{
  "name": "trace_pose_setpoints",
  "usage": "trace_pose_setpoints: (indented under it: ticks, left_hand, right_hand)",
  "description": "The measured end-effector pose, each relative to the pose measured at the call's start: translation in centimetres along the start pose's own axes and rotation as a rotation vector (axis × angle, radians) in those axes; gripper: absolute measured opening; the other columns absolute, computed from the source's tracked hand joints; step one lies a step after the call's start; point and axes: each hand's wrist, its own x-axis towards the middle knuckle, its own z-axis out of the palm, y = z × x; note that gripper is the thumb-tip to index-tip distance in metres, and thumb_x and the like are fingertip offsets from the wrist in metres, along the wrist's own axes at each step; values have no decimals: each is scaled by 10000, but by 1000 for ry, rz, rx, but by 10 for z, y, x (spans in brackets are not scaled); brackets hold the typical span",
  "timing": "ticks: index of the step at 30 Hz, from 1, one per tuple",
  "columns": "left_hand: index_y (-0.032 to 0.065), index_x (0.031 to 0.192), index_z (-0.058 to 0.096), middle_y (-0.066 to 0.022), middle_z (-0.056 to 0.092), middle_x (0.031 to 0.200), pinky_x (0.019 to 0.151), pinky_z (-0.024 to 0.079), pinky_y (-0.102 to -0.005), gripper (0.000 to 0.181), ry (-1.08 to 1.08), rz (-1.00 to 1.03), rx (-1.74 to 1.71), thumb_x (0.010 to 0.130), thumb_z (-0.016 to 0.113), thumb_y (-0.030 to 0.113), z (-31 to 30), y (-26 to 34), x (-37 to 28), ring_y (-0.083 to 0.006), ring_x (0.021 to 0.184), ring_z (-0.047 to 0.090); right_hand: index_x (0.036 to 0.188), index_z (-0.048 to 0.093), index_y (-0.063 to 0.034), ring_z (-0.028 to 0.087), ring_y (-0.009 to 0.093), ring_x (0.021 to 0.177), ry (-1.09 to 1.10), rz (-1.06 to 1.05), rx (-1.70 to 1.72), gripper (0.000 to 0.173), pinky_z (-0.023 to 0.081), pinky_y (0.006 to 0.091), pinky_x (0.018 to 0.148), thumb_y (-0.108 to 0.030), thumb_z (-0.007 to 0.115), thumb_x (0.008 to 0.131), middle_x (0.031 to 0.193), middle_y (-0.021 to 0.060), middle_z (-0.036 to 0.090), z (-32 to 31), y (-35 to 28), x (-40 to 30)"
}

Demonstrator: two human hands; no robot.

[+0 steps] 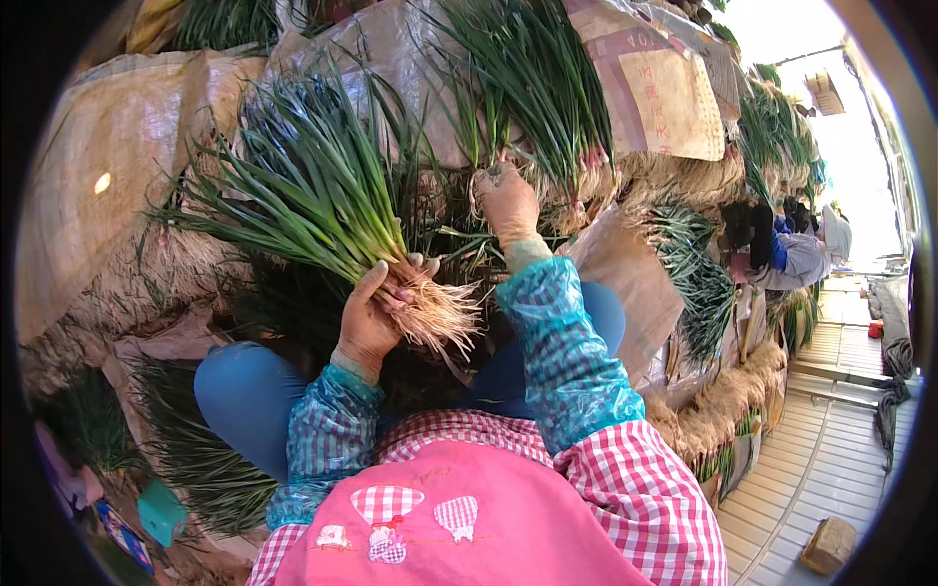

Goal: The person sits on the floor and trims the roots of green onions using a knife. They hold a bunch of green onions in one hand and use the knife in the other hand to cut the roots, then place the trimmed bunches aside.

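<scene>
A bunch of green onions [344,212] with long green leaves and pale, stringy roots lies in my left hand [370,315], its fingers and thumb wrapped round the stems just above the roots. The leaves point up and to the left. My right hand [507,201], in a dirty light glove, is at the base of a few thin green onion plants [480,110]; its fingertips are bent close to their stems, and how firmly they grip is hard to see. Beside it, a larger pile of green onions [542,80] rests on woven sacking, roots towards me.
Woven plastic sacks [132,176] cover rows of rooted bundles. More green onions [198,447] lie at the lower left, near a teal plastic container [161,511]. A brown sheet [623,286] is right of my knee. Another person [795,253] sits farther right, beside a slatted floor [813,454] with a block [828,546].
</scene>
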Motion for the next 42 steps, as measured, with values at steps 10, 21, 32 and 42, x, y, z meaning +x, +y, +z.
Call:
trace_pose_setpoints:
  ticks: [10, 21, 32, 42]
  left_hand:
    - [51, 1394, 241, -54, 527, 955, 907, 451, -466, 696, -112, 1, 287, 821, 597, 224, 24, 28, -13, -169, 771, 527]
    - [-63, 1241, 445, -141, 575, 1015, 877, 459, -417, 478, 93, -19, 225, 848, 536, 195, 13, 21, 3, -247, 907, 565]
    - [-66, 834, 607, -97, 580, 634, 636, 498, -282, 220, 291, -22, 258, 805, 564, 148, -15, -6, 17, -152, 573, 554]
    - [-49, 925, 592, -121, 633, 771, 559, 485, -270, 216, 245, -6, 240, 813, 546, 130, 3, 7, -1, -149, 559, 556]
  right_hand:
    - [935, 659, -111, 624, 364, 776, -383, -316, 145, 433, 495, 423, 734, -510, 551, 805, 863, 133, 661, 24, -7, -23]
    - [1012, 634, 29, 623, 181, 710, -523, 43, 715, 411, 488, 302, 677, -331, 640, 815, 828, 119, 665, 48, 14, 9]
    - [767, 598, -41, 482, 97, 450, -764, 323, 1255, 287, 371, 226, 420, -302, 555, 879, 582, 17, 554, 34, -4, -51]
    - [1003, 583, -8, 599, 113, 671, -924, 155, 1448, 210, 482, 229, 580, -169, 474, 925, 813, 80, 634, 42, -35, -53]
